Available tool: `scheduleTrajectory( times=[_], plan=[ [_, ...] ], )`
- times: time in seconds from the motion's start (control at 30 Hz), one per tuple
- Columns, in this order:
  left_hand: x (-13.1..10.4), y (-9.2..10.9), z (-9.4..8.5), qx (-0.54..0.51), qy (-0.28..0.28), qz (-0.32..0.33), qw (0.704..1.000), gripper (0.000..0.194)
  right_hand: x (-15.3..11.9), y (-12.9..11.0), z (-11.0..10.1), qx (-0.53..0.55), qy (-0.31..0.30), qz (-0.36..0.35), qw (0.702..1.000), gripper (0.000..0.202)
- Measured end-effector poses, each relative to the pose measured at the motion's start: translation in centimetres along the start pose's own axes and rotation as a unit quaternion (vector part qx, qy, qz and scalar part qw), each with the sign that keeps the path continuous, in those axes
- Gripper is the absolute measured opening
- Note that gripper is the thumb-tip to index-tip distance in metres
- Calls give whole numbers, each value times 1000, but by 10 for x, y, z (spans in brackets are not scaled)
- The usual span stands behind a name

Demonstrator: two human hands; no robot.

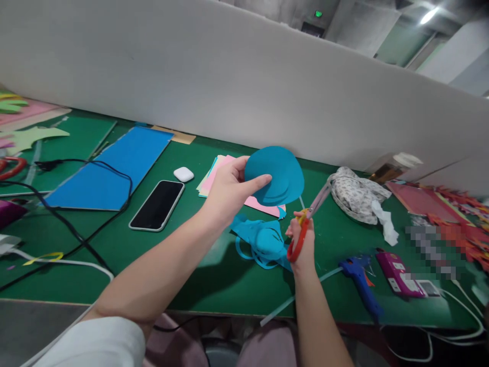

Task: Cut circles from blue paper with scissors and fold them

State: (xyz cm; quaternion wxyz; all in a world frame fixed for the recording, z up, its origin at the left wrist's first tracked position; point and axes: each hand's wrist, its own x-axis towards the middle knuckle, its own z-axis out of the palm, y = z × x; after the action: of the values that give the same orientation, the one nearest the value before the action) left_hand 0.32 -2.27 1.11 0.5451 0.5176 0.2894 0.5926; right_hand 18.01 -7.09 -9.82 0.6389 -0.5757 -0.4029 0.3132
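A green table [206, 278] is stretching beneath both hands. Above it, the left hand [231, 186] is firmly pinching the round teal paper [281, 173]. Curling teal scraps [263, 239] are lying at the paper's six o'clock. At its five o'clock, the right hand [308, 250] is gripping scissors [310, 210], blades pointing toward one o'clock.

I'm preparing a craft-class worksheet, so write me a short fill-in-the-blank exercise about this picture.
1. The right hand holds scissors with red and ____ on the handles.
2. The left hand grips the round blue paper with its ____ across the near face.
3. The smartphone lies with its screen facing ____.
4. The glue gun has a body coloured ____.

Missing words: yellow; thumb; up; blue.
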Motion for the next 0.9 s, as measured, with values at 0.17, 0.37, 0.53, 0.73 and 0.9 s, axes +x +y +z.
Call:
scheduleTrajectory(
  times=[0.17,0.37,0.53,0.73,0.9],
  plan=[
    [2,0,-2,-5,20,10,1000,24,-21,-26,-1,98,-146,-35,984,42],
    [4,-1,-4,-10,69,12,998,29,-48,-38,3,71,-314,13,947,45],
    [5,3,-6,-7,91,31,995,31,-52,-37,11,58,-340,56,937,49],
    [3,8,-6,2,110,52,993,31,-47,-16,23,64,-263,72,960,56],
    [-1,5,-2,23,105,62,992,31,-48,-3,30,60,-221,74,971,56]
  ],
)
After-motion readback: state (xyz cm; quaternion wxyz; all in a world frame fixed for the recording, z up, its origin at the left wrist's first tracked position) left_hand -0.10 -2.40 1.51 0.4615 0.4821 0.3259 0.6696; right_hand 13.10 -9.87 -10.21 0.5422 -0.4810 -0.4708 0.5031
